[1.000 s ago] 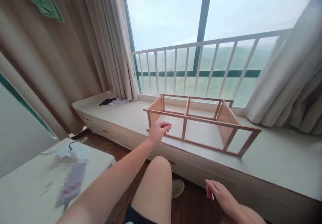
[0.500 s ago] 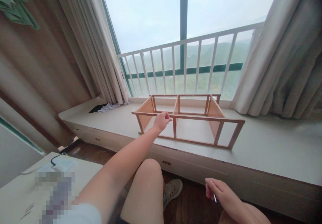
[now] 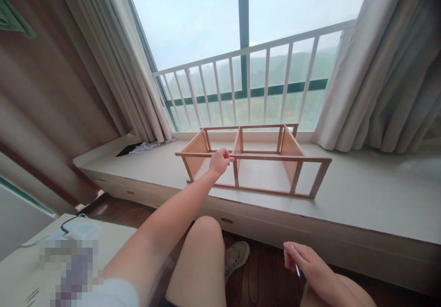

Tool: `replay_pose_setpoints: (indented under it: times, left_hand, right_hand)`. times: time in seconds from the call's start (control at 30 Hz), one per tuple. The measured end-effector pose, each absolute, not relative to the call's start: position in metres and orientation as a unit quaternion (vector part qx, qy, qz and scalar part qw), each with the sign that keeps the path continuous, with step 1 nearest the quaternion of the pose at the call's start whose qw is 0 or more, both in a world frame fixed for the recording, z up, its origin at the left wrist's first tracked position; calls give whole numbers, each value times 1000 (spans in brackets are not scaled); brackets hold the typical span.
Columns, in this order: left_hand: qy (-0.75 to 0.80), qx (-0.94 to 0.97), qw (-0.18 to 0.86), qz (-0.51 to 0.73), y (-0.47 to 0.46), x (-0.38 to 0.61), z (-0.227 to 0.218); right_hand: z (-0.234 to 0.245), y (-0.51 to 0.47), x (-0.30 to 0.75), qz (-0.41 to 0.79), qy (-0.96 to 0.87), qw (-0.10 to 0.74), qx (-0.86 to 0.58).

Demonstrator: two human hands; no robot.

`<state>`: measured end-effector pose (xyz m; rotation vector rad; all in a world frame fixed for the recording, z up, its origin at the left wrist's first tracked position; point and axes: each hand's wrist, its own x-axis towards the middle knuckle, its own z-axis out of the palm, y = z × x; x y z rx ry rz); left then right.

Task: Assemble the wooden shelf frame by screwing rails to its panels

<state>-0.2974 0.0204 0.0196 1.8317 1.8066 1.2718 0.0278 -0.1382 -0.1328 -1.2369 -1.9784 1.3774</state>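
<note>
Our left hand (image 3: 220, 161) clamps its fingers on the wooden frame (image 3: 275, 158) on the ledge (image 3: 361, 192), while our right hand (image 3: 306, 264) pinches a thin rod (image 3: 296, 269).

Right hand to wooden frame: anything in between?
Head view: nothing loose. Between the right hand, pinching a thin stick, and the wooden frame lies only the window seat: its front panel, then bare top.

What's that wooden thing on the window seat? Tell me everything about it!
It is a light wooden frame of thin rails, with three flat panels across it and open bays between. It rests lengthwise on the white window seat. The left hand grips its near top rail.
</note>
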Motion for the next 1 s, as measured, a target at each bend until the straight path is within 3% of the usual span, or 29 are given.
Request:
replay_pose_setpoints:
  times: [0.27,0.8,1.0]
  left_hand:
    - [623,641,113,434,20,-295,22]
    - [611,718,-51,330,29,-303,33]
    - [551,783,-10,288,35,-315,32]
  right_hand:
    - [-134,-135,33,496,-714,211,-448]
    - [-138,-138,44,501,-703,228,-450]
    - [-131,-140,45,493,-704,224,-459]
